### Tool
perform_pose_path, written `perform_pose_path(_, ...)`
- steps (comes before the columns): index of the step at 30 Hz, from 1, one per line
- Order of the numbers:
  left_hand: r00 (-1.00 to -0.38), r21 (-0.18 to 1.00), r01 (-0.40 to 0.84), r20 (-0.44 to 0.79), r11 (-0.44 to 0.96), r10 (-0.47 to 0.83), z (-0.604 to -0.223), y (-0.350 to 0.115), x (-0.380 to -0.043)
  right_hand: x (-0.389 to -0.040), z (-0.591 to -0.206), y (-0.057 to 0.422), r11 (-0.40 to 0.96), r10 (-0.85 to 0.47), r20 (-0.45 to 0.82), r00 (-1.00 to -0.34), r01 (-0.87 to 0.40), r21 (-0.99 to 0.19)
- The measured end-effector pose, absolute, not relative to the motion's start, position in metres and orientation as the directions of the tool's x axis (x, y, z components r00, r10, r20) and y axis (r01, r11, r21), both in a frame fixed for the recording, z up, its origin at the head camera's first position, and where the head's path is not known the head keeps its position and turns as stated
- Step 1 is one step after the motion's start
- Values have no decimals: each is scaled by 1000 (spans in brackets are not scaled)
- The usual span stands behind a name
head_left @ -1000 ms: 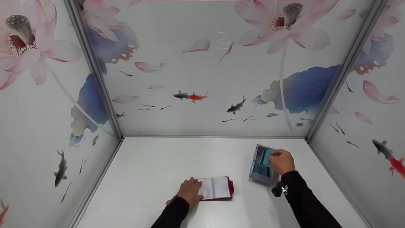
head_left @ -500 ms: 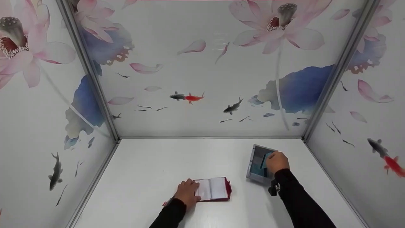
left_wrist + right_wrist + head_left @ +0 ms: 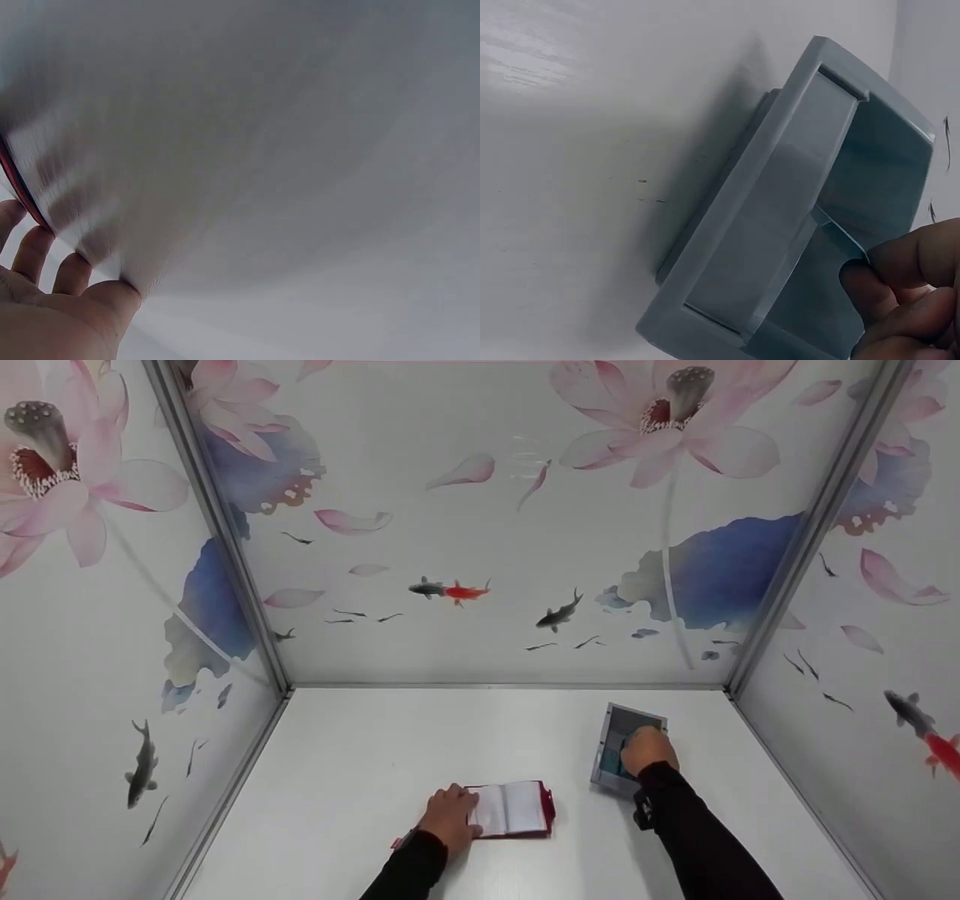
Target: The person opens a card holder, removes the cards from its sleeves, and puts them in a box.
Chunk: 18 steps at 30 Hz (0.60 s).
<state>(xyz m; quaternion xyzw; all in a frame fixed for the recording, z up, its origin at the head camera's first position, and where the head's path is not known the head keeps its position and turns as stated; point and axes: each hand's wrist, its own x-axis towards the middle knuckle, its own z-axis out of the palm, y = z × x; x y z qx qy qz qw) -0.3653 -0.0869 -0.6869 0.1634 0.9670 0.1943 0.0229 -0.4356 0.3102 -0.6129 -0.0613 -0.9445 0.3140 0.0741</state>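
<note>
A small red-covered booklet (image 3: 524, 810) lies open on the white table, its pale pages facing up. My left hand (image 3: 450, 817) rests on its left edge, fingers spread over the page and thumb near the lower corner. In the left wrist view the fingertips touch down by a red edge (image 3: 22, 191). To the right, a grey plastic box (image 3: 616, 784) stands with its open side up. My right hand (image 3: 649, 751) reaches into it, thumb and finger pinching a thin blue card (image 3: 845, 236). The hand hides most of that card in the head view.
White panels printed with lotus flowers and fish enclose the table (image 3: 360, 750) at the back and both sides. Metal framing (image 3: 487, 685) runs along the table's back edge. The box is near the right side panel (image 3: 840, 750).
My right hand has lowered the blue card from above the box down inside it, moving slightly toward me. My left hand and the booklet have stayed in place.
</note>
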Motion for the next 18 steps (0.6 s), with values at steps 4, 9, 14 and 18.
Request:
perform_pose_path(4, -945, 398, 304, 9, 866, 327, -679, -87, -361, -437, -617, 307, 822, 171, 108, -979, 81, -564)
perform_pose_path(9, -938, 392, 327, 25, 860, 345, -665, -86, -354, -439, -622, 309, 826, 159, 81, -984, 88, -557)
perform_pose_path(14, -930, 345, 362, 76, 866, 359, -669, -88, -355, -437, -624, 309, 817, 159, 56, -986, 100, -568)
perform_pose_path(18, -928, 339, 370, 105, 865, 357, -685, -91, -361, -436, -625, 307, 816, 147, 52, -988, 91, -570)
